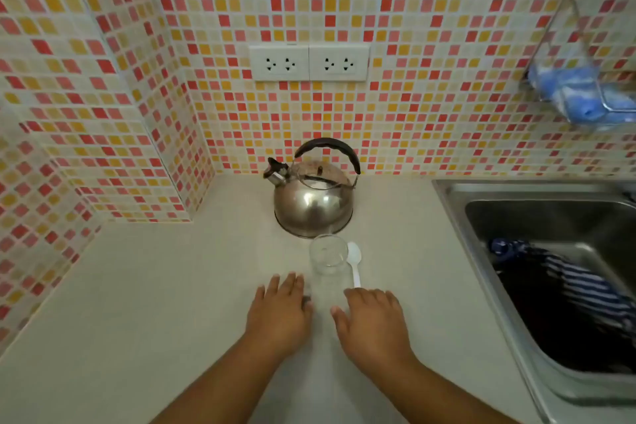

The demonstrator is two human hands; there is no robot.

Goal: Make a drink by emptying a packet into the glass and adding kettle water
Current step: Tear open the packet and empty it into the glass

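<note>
We are resting our left hand [279, 308] and right hand [373, 318] flat on the counter [144, 286], fingers spread, gripping nothing; the empty glass [327, 260] is standing upright between them, just before the kettle [314, 198], with a white plastic spoon [354, 260] lying beside it; no packet is showing anywhere; we are judging the task barely begun; the next move is calling for finding the packet and tearing it open.
</note>
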